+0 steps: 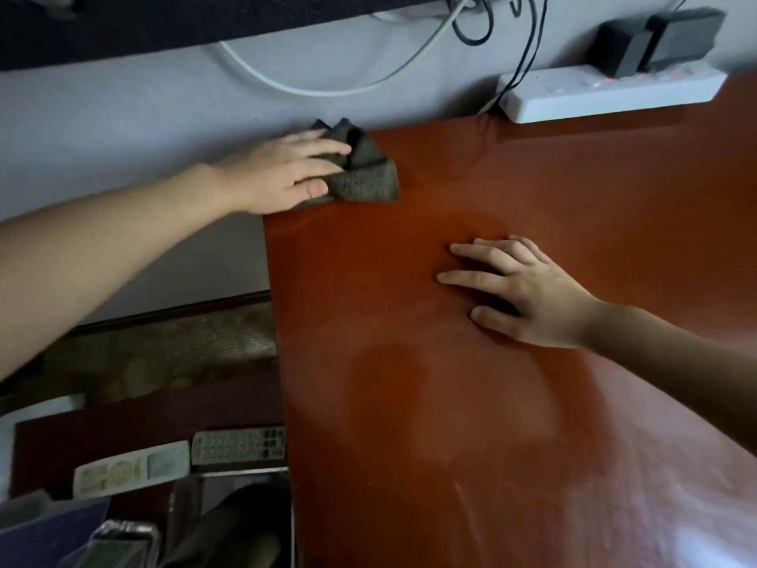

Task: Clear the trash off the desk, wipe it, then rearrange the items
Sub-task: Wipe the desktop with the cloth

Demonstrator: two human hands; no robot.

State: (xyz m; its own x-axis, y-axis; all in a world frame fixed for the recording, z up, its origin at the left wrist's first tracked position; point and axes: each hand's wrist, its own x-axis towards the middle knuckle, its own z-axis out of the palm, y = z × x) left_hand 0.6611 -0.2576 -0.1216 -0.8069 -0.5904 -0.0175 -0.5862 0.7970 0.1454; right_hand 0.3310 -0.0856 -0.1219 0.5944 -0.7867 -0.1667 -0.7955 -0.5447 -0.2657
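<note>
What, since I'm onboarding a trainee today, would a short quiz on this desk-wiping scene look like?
1. True or false: the right hand holds the cloth.
2. Where on the desk is the cloth? A) far left corner B) centre C) near right edge.
3. Fill in: at the desk's far right end lies a white ____.
Key: 1 false, the left hand presses it; 2 A; 3 power strip.
</note>
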